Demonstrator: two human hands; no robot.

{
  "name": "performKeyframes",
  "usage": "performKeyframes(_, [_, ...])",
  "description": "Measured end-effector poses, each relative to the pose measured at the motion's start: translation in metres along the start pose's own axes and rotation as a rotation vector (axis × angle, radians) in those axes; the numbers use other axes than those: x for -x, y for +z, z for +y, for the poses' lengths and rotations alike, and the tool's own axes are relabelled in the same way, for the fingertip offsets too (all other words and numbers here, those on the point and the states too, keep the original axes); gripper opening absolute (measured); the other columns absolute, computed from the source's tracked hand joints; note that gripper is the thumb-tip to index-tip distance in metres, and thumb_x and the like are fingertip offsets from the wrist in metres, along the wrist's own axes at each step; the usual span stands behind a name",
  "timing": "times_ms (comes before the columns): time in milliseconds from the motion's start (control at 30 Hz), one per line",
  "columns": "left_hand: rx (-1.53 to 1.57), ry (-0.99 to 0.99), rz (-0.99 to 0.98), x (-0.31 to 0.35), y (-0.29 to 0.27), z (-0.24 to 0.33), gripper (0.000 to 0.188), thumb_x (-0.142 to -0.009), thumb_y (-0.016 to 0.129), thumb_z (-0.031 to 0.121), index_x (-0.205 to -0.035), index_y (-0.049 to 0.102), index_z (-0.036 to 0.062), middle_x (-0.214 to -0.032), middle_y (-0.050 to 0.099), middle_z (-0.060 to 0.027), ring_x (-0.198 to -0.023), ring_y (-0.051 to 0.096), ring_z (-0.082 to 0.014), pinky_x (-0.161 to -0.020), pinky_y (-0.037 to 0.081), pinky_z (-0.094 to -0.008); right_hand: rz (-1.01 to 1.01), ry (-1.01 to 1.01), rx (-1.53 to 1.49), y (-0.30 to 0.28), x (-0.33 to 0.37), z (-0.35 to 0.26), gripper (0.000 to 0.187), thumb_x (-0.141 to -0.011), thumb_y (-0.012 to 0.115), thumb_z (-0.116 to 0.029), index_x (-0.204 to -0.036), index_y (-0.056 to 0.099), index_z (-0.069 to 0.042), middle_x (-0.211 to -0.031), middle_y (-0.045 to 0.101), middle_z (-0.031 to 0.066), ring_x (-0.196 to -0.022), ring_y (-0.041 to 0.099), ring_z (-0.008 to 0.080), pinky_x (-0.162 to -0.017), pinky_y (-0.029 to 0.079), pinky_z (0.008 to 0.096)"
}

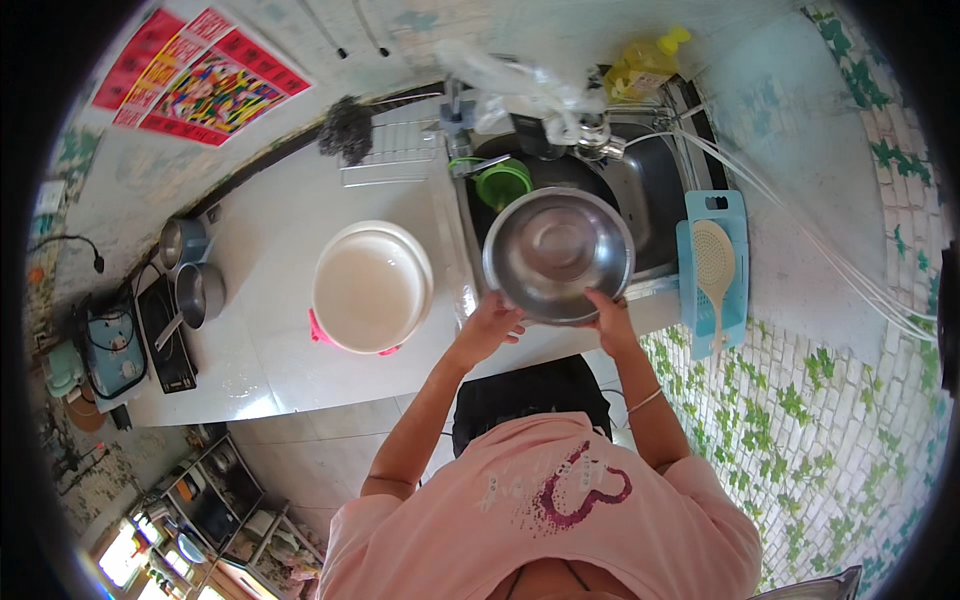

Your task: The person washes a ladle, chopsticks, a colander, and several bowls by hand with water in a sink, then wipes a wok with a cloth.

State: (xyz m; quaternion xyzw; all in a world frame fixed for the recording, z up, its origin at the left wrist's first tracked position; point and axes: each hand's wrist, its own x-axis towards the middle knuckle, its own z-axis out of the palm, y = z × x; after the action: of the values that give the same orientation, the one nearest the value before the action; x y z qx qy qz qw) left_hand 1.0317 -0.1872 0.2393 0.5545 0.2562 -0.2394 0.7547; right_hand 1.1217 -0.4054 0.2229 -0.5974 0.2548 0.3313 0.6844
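Note:
A wide stainless steel bowl [558,250] is held over the front of the sink, its inside facing up. My left hand [488,328] grips its near left rim, thumb at the edge. On the near right rim, my right hand [612,318] has its thumb over the lip and the other fingers mostly hidden beneath. Behind the bowl, a green strainer or cup [503,183] sits in the dark sink [648,215], partly covered. To the left on the counter stands a large white pot or basin [368,285] with pink pieces at its lower edge.
A blue cutting board [742,262] and a cream slotted spoon [713,255] hang right of the sink. Behind stand a faucet [600,140] and a yellow bottle [640,72]. Left on the counter [262,300] are a grey saucepan [200,292], a black cooktop [168,345] and a wire rack [390,150].

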Motion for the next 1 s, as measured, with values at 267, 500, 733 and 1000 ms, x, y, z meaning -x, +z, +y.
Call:
performKeyframes(267, [-0.738, 0.241, 0.196, -0.158, 0.029, -0.017, 0.042, -0.083, 0.059, 0.013, -0.121, 0.046, 0.0040, -0.108, 0.055, -0.0166, -0.089, 0.060, -0.0247, -0.077, 0.048, -0.0340, 0.367, -0.830, 0.513, -0.041, -0.105, -0.064, 0.066, -0.079, 0.051, 0.002, -0.139, 0.022, -0.006, -0.127, 0.045, 0.0211, -0.120, 0.045, 0.0334, -0.101, 0.033, 0.0352])
performKeyframes(500, [-1.304, 0.416, 0.377, -0.284, 0.052, -0.024, 0.061, -0.077, 0.060, 0.011, -0.133, 0.036, 0.0144, -0.133, 0.036, -0.0163, -0.118, 0.040, -0.0372, -0.094, 0.041, -0.0434, 0.388, -0.928, 0.654, -0.041, -0.182, -0.062, 0.071, -0.071, 0.050, 0.013, -0.137, 0.028, -0.004, -0.132, 0.040, 0.0214, -0.124, 0.039, 0.0350, -0.104, 0.030, 0.0366])
performKeyframes(733, [-1.443, 0.041, 0.023, -0.315, 0.045, -0.034, 0.036, -0.080, 0.059, 0.016, -0.113, 0.047, 0.0104, -0.122, 0.047, -0.0117, -0.113, 0.045, -0.0329, -0.087, 0.044, -0.0449, 0.306, -0.785, 0.783, -0.029, -0.215, -0.047, 0.075, -0.067, 0.052, 0.012, -0.136, 0.030, -0.010, -0.126, 0.042, 0.0180, -0.116, 0.042, 0.0394, -0.098, 0.037, 0.0400])
performKeyframes(1000, [-1.188, 0.657, 0.338, -0.340, 0.030, -0.027, 0.046, -0.086, 0.052, 0.024, -0.128, 0.043, 0.0074, -0.136, 0.038, -0.0194, -0.126, 0.035, -0.0331, -0.104, 0.028, -0.0436, 0.207, -0.560, 0.638, -0.026, -0.243, -0.019, 0.070, -0.075, 0.051, 0.004, -0.137, 0.026, -0.016, -0.128, 0.044, 0.0223, -0.118, 0.045, 0.0378, -0.095, 0.041, 0.0387])
